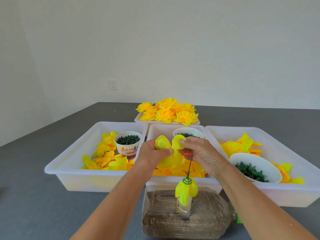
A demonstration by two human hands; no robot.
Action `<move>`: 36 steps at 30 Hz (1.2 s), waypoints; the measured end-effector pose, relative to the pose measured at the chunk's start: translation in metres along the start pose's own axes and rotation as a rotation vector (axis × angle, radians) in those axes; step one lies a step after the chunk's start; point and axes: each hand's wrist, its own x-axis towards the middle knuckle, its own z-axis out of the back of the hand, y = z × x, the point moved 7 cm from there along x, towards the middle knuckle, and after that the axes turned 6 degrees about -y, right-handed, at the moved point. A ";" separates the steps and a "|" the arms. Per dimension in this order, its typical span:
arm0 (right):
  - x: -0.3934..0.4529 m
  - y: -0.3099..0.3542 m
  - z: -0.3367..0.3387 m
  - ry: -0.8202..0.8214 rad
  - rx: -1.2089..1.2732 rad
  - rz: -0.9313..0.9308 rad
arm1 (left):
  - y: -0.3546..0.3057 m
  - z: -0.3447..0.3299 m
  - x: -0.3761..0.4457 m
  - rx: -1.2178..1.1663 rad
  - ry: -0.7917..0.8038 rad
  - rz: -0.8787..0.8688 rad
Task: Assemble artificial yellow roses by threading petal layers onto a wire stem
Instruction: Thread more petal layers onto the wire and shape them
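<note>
Above the middle white tray [183, 179], the left hand [152, 155] and right hand [201, 154] pinch a yellow petal layer [170, 149] with curled fingers, atop the upright wire stem [190, 166].

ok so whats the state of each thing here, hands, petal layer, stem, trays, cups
left hand: grips the petal layer
right hand: pinches the petal layer
petal layer: held up, not yet on the stem
wire stem: upright, first petals at its base
far tray: heaped with finished roses
left tray: loose petals, printed cup full of green parts
right tray: petals, white bowl with green pieces
</note>
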 end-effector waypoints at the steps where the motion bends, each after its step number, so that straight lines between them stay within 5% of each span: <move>1: -0.002 0.000 -0.002 0.020 0.031 -0.017 | -0.001 0.000 -0.001 -0.010 0.003 -0.002; 13: -0.011 0.011 -0.002 -0.002 0.114 0.002 | -0.003 -0.007 -0.005 -0.273 0.131 0.202; 36: -0.037 0.057 0.006 -0.050 0.170 0.010 | -0.053 -0.013 -0.032 -0.363 0.229 0.136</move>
